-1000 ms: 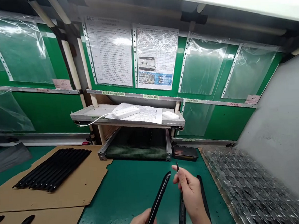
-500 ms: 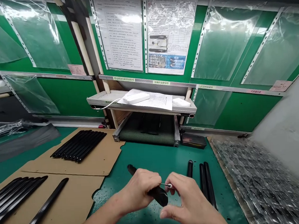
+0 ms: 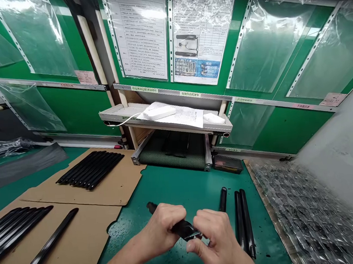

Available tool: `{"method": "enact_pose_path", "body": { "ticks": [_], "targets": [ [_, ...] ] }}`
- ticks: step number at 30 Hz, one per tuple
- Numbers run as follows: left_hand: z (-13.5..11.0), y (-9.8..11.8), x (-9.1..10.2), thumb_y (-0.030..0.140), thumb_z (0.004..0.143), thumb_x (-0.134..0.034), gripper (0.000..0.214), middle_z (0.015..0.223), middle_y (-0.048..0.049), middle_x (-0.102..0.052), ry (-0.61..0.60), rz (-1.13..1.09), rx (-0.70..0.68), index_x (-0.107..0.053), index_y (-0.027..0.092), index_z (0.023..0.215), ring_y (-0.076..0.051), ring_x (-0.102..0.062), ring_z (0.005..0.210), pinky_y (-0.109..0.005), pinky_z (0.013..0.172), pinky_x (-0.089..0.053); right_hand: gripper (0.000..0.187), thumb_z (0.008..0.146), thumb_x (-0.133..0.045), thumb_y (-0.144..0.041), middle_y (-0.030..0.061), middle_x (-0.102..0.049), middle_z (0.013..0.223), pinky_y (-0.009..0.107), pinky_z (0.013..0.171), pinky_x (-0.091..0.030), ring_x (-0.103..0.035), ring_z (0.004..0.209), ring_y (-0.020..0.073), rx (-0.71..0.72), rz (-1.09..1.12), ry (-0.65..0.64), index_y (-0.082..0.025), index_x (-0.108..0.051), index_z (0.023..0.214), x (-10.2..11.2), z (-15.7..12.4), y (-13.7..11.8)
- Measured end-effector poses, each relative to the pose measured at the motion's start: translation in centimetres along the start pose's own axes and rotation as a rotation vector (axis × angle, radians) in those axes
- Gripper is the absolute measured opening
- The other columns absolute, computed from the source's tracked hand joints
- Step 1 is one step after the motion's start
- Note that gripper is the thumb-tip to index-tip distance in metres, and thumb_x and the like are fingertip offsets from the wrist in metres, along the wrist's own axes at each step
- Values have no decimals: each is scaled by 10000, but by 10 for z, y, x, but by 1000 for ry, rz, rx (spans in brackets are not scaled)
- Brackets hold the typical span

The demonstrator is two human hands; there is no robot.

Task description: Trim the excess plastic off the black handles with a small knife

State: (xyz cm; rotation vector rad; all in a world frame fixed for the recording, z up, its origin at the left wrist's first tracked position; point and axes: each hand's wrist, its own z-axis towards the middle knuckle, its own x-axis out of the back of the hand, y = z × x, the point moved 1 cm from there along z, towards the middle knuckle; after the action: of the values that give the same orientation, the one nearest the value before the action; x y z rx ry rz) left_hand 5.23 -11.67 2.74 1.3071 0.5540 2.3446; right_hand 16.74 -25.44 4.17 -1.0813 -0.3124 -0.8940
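Clutching a slim glossy black plastic bar (image 3: pixel 183 228) in the left hand (image 3: pixel 160 232), fingers curled, pinching its end with the right hand (image 3: pixel 214 235).

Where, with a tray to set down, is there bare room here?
The green mat has a bare patch above the left hand and right hand, bordered by the cardboard sheet on the left, the rack foot behind, and the black bars on the right. Crowded: around both hands, holding a black bar, and where those bars near the bubble wrap.
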Motion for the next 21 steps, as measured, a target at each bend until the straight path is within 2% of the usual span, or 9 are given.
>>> {"method": "enact_pose_path", "body": {
  "ticks": [4,8,11,14,16,18,20,21],
  "targets": [
    [-7,10,-9,114,758,-516,376,562,67,-222,27,-95,291,-173,214,641,-87,-206,521,-278,500,-146,503,1011,-265,-594,-28,-295,644,312,529,-133,-290,547,136,104,-306,252,-205,-304,696,-11,-2,2],
    [-7,27,-16,196,779,-499,285,575,62,-285,54,-246,582,-262,212,620,-91,-249,563,-257,512,-189,502,1024,-215,-556,-14,-334,639,317,536,-173,-300,561,158,64,-469,419,-209,-350,687,-23,-1,1],
    [-5,38,-18,181,727,-501,167,577,66,-314,83,-425,745,-351,214,661,-89,-287,544,-238,489,-205,506,1006,-239,-589,-1,-355,649,325,552,-196,-314,582,179,-24,-566,433,-219,-368,686,-30,1,2],
    [-2,46,-16,193,703,-522,146,545,83,-315,78,-481,870,-380,227,688,-77,-288,446,-217,403,-204,525,968,-276,-662,15,-387,679,326,561,-208,-348,611,198,-134,-625,381,-220,-413,720,-32,2,4],
    [0,47,-14,225,711,-530,120,560,85,-341,54,-489,939,-412,233,727,-77,-281,394,-217,339,-213,535,978,-243,-647,20,-393,676,332,568,-206,-353,616,205,-133,-658,363,-220,-414,706,-34,1,5],
    [2,47,-13,218,698,-543,125,588,78,-358,43,-490,946,-432,230,756,-84,-296,415,-221,333,-231,521,1003,-238,-590,17,-386,656,339,573,-196,-342,609,201,-85,-658,361,-220,-393,671,-35,0,4],
    [3,45,-12,165,672,-553,147,618,61,-386,50,-492,856,-427,216,728,-94,-335,515,-216,415,-270,503,991,-339,-590,3,-376,644,336,573,-185,-338,604,187,-92,-535,365,-215,-387,659,-33,-1,2],
    [3,44,-12,145,673,-555,154,639,49,-413,47,-493,794,-421,209,714,-101,-348,569,-218,465,-284,495,973,-395,-604,-4,-380,650,329,569,-184,-344,602,176,-140,-397,346,-212,-406,671,-31,0,0]
  ]
}}
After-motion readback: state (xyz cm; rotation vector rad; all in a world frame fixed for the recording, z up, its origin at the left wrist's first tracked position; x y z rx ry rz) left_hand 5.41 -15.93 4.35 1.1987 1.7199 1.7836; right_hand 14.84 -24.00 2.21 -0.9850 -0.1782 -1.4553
